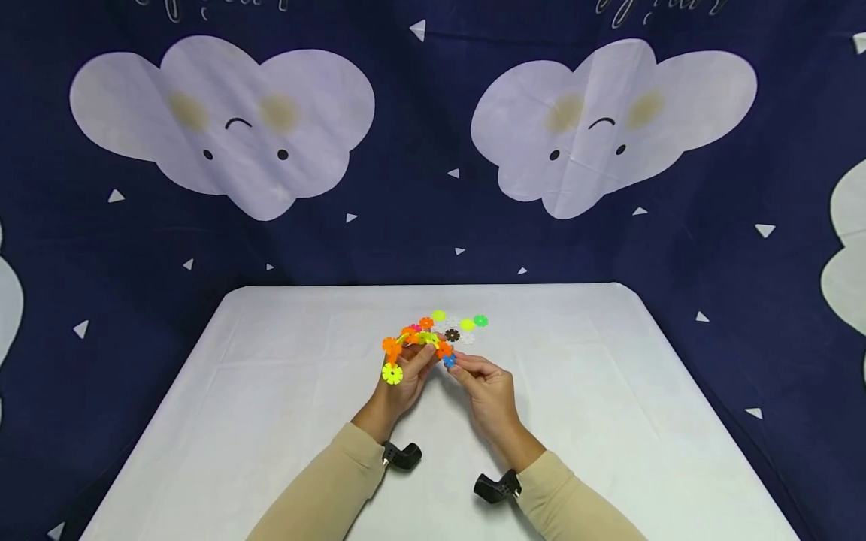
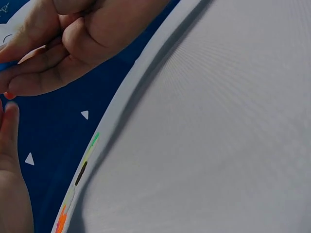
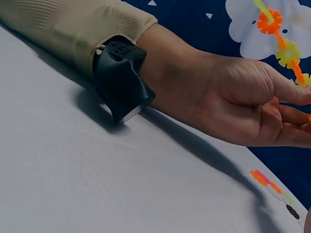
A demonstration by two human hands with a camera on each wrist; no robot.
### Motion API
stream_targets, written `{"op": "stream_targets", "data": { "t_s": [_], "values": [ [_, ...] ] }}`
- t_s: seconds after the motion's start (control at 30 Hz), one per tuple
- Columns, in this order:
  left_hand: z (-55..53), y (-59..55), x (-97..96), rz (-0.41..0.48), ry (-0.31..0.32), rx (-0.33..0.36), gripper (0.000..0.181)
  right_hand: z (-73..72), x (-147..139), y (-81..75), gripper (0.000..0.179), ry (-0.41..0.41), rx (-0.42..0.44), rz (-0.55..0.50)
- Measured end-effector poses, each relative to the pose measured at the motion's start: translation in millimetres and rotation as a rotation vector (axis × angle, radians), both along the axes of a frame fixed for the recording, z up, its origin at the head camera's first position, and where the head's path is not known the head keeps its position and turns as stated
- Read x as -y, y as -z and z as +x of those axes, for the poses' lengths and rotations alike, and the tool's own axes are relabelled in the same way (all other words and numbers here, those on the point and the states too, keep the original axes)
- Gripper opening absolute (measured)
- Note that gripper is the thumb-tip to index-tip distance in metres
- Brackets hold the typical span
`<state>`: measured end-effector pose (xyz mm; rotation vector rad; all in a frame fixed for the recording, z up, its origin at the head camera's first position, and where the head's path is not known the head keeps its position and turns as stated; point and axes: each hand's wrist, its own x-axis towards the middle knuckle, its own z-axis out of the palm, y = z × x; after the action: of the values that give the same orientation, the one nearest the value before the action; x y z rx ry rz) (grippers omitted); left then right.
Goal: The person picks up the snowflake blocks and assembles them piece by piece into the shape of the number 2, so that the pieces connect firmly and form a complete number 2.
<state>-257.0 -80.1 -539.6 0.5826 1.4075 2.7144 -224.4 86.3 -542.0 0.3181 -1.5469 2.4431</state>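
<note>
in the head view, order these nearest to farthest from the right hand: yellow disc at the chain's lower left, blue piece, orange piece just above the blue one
1. Blue piece: pinched at the right hand's fingertips.
2. Orange piece: just above and left of the blue.
3. Yellow disc: chain's far left end.

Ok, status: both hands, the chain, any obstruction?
Left hand holds chain raised. Right hand pinches blue piece at chain's right end; join unclear. Loose pieces lie beyond, nothing visibly in the way.
</note>
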Motion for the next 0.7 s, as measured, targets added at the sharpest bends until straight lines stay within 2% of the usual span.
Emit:
{"op": "stream_targets", "data": {
  "t_s": [0.17,0.37,0.57,0.63,0.7],
  "values": [
    [-0.7,2.8,-0.7,-0.014,-0.016,-0.01,0.04,-1.3,-0.8,0.8,0.02,-0.01,-0.017,0.006],
    [-1.5,5.7,-0.6,-0.002,-0.021,-0.015,0.025,-3.3,-0.6,2.3,0.02,-0.016,-0.028,0.017],
    [-3.1,9.0,-2.4,-0.026,0.007,-0.085,0.037,-4.4,-1.2,4.2,0.02,-0.001,-0.057,0.05],
    [-3.1,8.1,-4.0,-0.003,0.023,-0.073,0.036,-4.4,-1.6,4.6,0.018,0.014,-0.064,0.076],
    [-2.9,7.5,-5.1,0.021,0.046,-0.058,0.043,-5.0,-2.0,5.6,0.018,0.026,-0.084,0.094]
  ]
}}
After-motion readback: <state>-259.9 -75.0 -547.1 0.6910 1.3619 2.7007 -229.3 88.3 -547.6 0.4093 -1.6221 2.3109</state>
